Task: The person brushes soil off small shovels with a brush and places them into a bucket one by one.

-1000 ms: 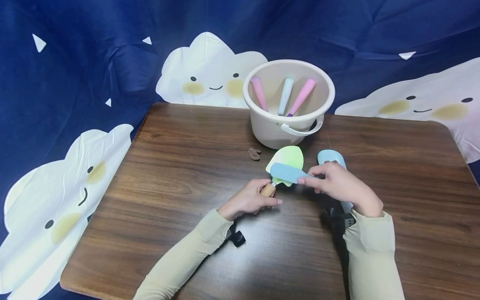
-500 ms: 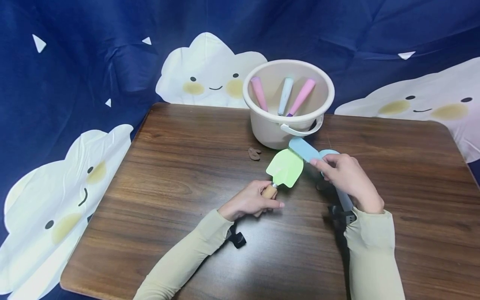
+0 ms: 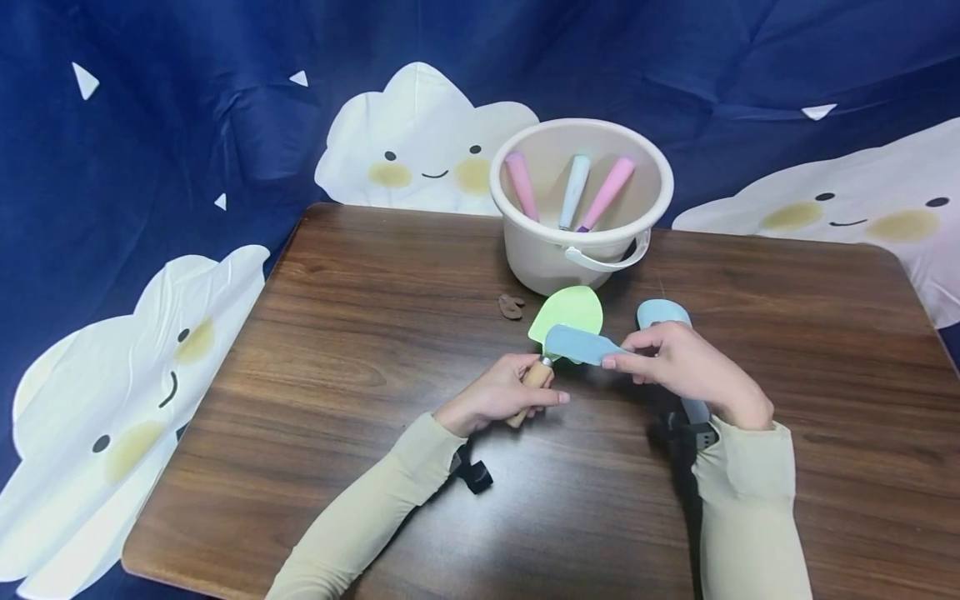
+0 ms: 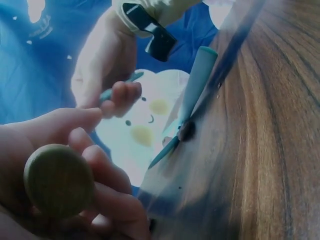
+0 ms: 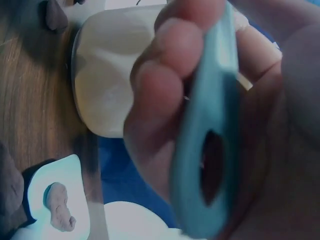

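Both hands are occupied, working on the near side of the bucket. Left hand: fingers curled round the wooden handle of the green trowel, thumb stretched out past it; no slack noted in the grip. Right hand: thumb and fingers closed in a pinch on the blue spatula, with the slotted end of its handle lying towards the palm in the right wrist view.

The green trowel's blade is raised directly in front of the bucket. The spatula overlaps it in the head view; contact between the two cannot be confirmed. The step in hand is judged to be drawing the spatula over the trowel face. Recommended: brace the trowel with the left hand, lay the spatula edge flat, use light, even strokes, and hold both tools off the bucket wall.

A blue trowel lies in front and to the right of the bucket, bearing a brown lump. Further brown pieces rest just left of the bucket's front. Inside the bucket stand two pink handles and a pale-blue handle between them. The wooden table carries the bucket at its far edge; a navy curtain hangs behind.
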`<state>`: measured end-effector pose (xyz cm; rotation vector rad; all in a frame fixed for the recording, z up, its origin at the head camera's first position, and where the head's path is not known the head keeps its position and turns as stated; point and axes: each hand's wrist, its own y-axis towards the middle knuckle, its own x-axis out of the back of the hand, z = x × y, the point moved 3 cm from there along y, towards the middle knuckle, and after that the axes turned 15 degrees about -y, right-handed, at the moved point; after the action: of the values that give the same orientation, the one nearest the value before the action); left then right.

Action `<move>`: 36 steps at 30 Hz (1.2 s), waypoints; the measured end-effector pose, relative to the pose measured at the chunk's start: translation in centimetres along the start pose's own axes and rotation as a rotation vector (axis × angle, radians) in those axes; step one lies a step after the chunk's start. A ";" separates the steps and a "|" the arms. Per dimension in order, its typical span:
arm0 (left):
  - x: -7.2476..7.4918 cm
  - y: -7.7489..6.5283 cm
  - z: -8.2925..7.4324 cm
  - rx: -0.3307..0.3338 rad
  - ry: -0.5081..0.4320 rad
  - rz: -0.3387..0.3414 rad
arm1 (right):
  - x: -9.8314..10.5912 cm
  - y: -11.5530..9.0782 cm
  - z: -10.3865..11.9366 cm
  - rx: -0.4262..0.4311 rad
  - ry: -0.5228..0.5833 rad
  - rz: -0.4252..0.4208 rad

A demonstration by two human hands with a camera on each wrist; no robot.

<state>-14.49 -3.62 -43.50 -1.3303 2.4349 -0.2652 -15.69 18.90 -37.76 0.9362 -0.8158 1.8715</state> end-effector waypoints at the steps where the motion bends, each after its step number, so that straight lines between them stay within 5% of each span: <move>1: 0.0 0.0 0.0 0.005 0.006 -0.001 | 0.0 0.0 -0.2 -0.013 0.013 0.005; 5: 0.1 0.0 0.1 0.020 0.028 -0.011 | 0.3 0.1 -1.1 -0.085 0.028 -0.036; 11: 0.1 0.0 0.2 0.031 0.037 -0.001 | 1.2 0.3 -1.6 -0.158 -0.102 -0.264; 19: 0.1 0.0 0.2 0.016 0.030 -0.016 | 1.1 0.5 0.6 -0.165 -0.203 -0.413; 26: 0.2 0.0 -0.1 -0.023 0.095 -0.044 | 0.1 0.5 4.3 -0.038 -0.305 -0.360; 30: 0.1 0.1 -0.1 -0.029 0.110 -0.079 | -0.7 0.8 5.8 -0.043 -0.333 -0.297; 36: 0.1 0.1 -0.1 -0.032 0.134 -0.146 | -0.7 0.9 5.4 -0.085 -0.314 -0.318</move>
<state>-14.63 -3.68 -43.42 -1.5533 2.4625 -0.3643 -14.78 13.84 -35.77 1.2463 -0.8654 1.4268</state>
